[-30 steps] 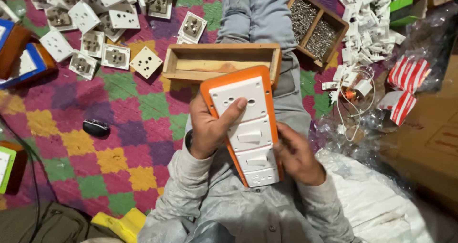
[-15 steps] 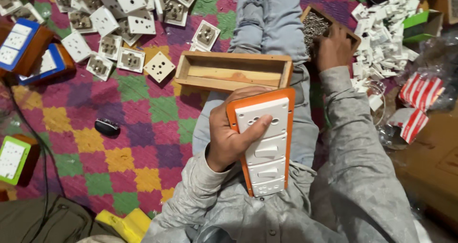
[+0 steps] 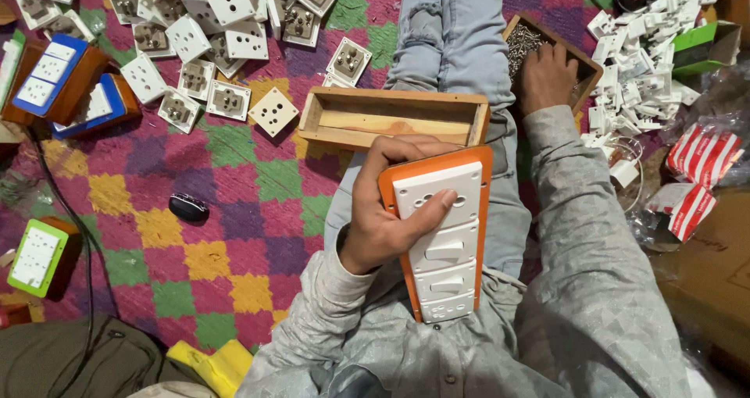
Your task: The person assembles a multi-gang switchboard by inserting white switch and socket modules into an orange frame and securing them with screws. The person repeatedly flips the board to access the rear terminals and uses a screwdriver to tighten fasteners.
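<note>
On the lap, the left hand [image 3: 383,222] is gripping an orange-framed switchboard panel [image 3: 440,230], thumb across its face; right hand [image 3: 547,74] is reaching, fingers curled, into the screw tray [image 3: 582,58].

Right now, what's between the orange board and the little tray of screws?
In the head view, the person's denim-clad leg lies between the orange switch board and the wooden screw tray.
</note>
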